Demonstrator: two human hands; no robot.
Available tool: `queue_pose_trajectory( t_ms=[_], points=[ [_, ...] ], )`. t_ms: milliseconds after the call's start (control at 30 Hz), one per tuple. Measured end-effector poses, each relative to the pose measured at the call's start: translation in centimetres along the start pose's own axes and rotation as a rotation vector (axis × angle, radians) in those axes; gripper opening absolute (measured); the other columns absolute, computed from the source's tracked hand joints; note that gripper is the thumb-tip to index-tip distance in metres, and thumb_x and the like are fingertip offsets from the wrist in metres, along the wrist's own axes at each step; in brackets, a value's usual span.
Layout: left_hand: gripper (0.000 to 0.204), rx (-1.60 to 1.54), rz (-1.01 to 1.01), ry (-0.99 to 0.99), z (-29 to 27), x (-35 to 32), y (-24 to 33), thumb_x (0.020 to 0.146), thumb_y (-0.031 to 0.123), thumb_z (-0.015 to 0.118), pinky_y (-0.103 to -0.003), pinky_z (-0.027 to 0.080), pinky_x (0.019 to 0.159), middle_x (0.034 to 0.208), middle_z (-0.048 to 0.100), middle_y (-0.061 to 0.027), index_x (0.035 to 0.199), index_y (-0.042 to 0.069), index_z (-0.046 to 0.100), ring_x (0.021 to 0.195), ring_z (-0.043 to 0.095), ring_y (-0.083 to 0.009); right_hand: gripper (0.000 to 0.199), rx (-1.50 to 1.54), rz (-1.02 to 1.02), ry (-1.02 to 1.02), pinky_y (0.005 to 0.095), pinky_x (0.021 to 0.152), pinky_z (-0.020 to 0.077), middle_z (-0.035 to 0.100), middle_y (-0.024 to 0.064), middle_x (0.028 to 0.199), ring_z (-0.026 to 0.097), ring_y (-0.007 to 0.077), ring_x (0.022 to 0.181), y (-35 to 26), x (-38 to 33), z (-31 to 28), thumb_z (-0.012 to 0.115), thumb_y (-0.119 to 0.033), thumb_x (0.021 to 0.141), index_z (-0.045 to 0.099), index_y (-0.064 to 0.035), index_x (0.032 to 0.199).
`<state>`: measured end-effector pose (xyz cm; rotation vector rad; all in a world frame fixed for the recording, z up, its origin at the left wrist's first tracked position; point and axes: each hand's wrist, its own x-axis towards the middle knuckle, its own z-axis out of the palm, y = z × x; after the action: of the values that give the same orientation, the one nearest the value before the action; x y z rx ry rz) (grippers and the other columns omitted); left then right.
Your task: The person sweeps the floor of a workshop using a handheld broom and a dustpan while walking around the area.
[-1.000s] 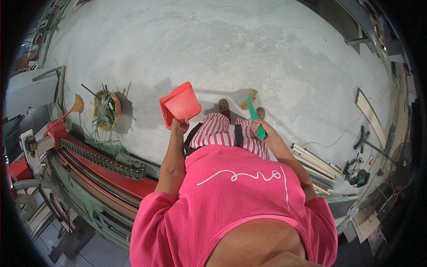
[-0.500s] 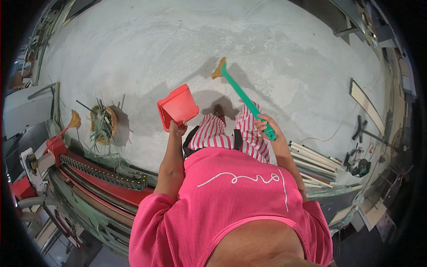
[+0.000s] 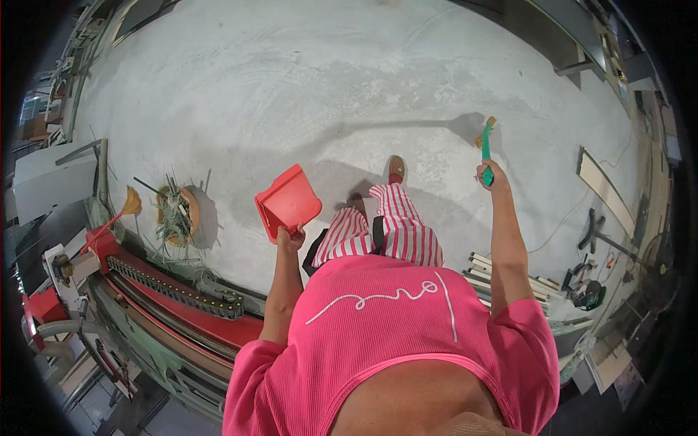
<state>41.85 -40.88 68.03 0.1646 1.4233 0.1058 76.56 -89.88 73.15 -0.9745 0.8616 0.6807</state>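
A red dustpan [image 3: 291, 200] is in my left hand [image 3: 291, 238], whose fingers grip its near end. The pan is held above the grey floor, left of my legs. Out to the right, my right hand [image 3: 494, 176] is closed around the green handle of a small broom [image 3: 486, 142]. Its tan bristles point away from me, and the handle is seen nearly end-on. The broom's shadow falls on the floor to its left, and a gap shows between the dustpan and the broom.
An orange-rimmed basket [image 3: 193, 211] with greenish strips stands at left, beside another straw broom [image 3: 131, 201]. A red machine [image 3: 174, 301] with a cable chain runs along the near left. At right lie pale strips [image 3: 542, 288], a long board [image 3: 605, 190] and a black stand [image 3: 591, 231].
My right hand has swung the broom out to the right and forward, away from my legs. The dustpan stays in my left hand, nearly in place. One foot has come forward into view.
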Motion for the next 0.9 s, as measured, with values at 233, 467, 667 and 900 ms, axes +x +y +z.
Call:
queue_pose_trajectory(
  t_ms=[233, 467, 667, 900],
  points=[
    [0.041, -0.068, 0.048, 0.026, 5.8, -2.2, -1.8, 0.076, 0.028, 0.023, -0.026, 0.042, 0.046, 0.071, 0.054, -0.0159, 0.095, -0.004, 0.042, 0.052, 0.051, -0.0174, 0.015, -0.315, -0.002, -0.05, 0.0249, 0.033, 0.0359, 0.04, 0.0052, 0.047, 0.042, 0.0158, 0.036, -1.6, 7.4, 5.9, 0.051, -0.013, 0.067, 0.038, -0.0071, 0.069],
    [0.038, -0.205, 0.072, 0.009, 9.3, -2.6, -3.8, 0.075, 0.024, 0.026, -0.026, 0.041, 0.045, 0.071, 0.055, -0.0172, 0.091, -0.005, 0.045, 0.052, 0.051, -0.0182, 0.029, -0.807, 0.029, -0.157, 0.0321, 0.03, 0.0365, 0.042, 0.0097, 0.052, 0.044, 0.019, 0.038, 6.6, 5.3, 16.4, 0.047, -0.003, 0.064, 0.029, -0.0014, 0.087],
    [0.037, -0.301, 0.032, -0.017, 9.3, -0.6, -6.6, 0.072, 0.023, 0.029, -0.025, 0.041, 0.045, 0.071, 0.055, -0.0169, 0.09, -0.005, 0.046, 0.052, 0.051, -0.0179, 0.03, -0.903, 0.218, -0.376, 0.0273, 0.03, 0.0359, 0.039, 0.0059, 0.05, 0.041, 0.0143, 0.038, 6.6, 3.2, 19.0, 0.046, -0.002, 0.066, 0.031, -0.0053, 0.091],
    [0.034, -0.312, -0.043, 0.134, 9.3, 0.1, -8.9, 0.074, 0.026, 0.031, -0.025, 0.041, 0.044, 0.065, 0.053, -0.013, 0.087, -0.001, 0.047, 0.051, 0.051, -0.0182, 0.041, -0.572, 0.563, -0.532, 0.0176, 0.031, 0.0311, 0.037, 0.0004, 0.054, 0.035, 0.0044, 0.04, -2.2, 0.1, 17.2, 0.047, -0.01, 0.072, 0.029, -0.0181, 0.108]
  ],
)
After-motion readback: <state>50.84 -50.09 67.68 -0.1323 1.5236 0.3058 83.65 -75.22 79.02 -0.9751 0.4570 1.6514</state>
